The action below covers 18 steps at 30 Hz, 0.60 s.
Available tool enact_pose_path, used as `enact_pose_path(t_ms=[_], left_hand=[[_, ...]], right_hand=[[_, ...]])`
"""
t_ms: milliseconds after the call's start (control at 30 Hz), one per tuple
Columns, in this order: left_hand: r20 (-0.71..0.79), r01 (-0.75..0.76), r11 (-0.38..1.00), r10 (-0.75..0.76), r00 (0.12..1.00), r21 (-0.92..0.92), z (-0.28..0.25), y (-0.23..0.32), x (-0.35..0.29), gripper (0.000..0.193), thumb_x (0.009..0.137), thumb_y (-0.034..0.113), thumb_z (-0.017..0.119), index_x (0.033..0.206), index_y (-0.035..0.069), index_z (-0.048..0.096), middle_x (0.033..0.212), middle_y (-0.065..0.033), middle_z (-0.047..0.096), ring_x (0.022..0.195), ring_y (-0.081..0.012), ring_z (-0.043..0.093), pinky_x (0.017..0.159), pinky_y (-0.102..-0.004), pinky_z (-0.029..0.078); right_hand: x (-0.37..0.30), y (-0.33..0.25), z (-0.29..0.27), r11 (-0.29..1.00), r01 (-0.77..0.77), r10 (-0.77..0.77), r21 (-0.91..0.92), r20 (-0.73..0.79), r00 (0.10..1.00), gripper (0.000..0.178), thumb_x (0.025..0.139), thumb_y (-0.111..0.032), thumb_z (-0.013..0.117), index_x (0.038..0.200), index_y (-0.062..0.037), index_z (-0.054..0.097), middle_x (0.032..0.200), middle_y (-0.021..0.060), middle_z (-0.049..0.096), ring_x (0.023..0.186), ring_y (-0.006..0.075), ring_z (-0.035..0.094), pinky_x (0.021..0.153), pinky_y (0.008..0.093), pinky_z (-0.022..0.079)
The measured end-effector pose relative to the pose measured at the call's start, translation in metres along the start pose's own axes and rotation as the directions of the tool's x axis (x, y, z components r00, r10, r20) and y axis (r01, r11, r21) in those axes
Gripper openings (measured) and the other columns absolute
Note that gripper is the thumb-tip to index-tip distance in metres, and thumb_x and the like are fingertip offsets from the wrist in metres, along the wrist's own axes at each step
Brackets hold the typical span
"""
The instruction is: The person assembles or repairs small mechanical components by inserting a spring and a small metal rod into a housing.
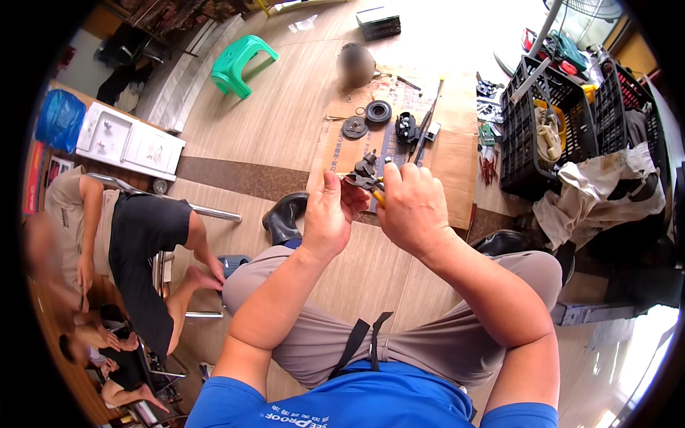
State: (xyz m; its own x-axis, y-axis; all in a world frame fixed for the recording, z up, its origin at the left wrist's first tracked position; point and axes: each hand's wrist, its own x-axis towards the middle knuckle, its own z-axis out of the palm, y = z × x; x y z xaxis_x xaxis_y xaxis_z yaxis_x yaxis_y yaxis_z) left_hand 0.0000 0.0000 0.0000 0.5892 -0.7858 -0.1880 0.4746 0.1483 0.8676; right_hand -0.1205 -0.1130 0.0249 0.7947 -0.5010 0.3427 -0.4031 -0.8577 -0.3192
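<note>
My right hand (pixel 414 207) is closed round the yellow handles of a pair of pliers (pixel 379 196). The dark jaws point up and left, toward the fingers of my left hand (pixel 328 217). That hand is closed, thumb raised and fingers curled inward; a small thing may be pinched there, but I cannot make it out. Just beyond the jaws shows a dark, irregular metal part (pixel 367 164); whether the pliers touch it I cannot tell. Farther off lie a black ring-shaped part (pixel 378 111), a dark round disc (pixel 354 128) and a black blocky part (pixel 407 128).
A cardboard sheet (pixel 457 153) lies under the parts, with a long thin rod (pixel 429 118) on it. Black crates (pixel 549 135) of tools and a pale cloth (pixel 599 185) stand right. A green stool (pixel 239 64) is far left; a seated person (pixel 143 250) is left.
</note>
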Motion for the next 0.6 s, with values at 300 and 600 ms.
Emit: enact_pose_path(t_ms=[300, 600], left_hand=[[0.033, -0.072, 0.997, 0.071, 0.997, 0.02, 0.0068, -0.0018, 0.0009, 0.047, 0.099, 0.05, 0.043, 0.1, 0.006, 0.06, 0.087, -0.0069, 0.066, 0.08, -0.0171, 0.064, 0.075, -0.0326, 0.053], [0.04, -0.186, 0.964, 0.182, 0.983, 0.188, 0.0061, -0.0025, -0.0015, 0.048, 0.1, 0.049, 0.042, 0.099, 0.004, 0.058, 0.085, -0.0062, 0.064, 0.076, -0.0151, 0.062, 0.072, -0.0305, 0.053]], right_hand=[[0.0015, 0.0011, 0.0007, 1.0, 0.012, -0.014, -0.029, -0.059, 0.998, 0.021, 0.076, -0.019, 0.065, 0.089, -0.0079, 0.054, 0.08, 0.0091, 0.055, 0.076, 0.0253, 0.058, 0.061, 0.038, 0.047], [0.0008, -0.0044, 0.0027, 0.998, 0.027, -0.034, -0.063, -0.118, 0.992, 0.011, 0.08, -0.017, 0.059, 0.083, -0.0083, 0.053, 0.074, 0.0081, 0.054, 0.066, 0.0233, 0.059, 0.051, 0.0352, 0.049]])
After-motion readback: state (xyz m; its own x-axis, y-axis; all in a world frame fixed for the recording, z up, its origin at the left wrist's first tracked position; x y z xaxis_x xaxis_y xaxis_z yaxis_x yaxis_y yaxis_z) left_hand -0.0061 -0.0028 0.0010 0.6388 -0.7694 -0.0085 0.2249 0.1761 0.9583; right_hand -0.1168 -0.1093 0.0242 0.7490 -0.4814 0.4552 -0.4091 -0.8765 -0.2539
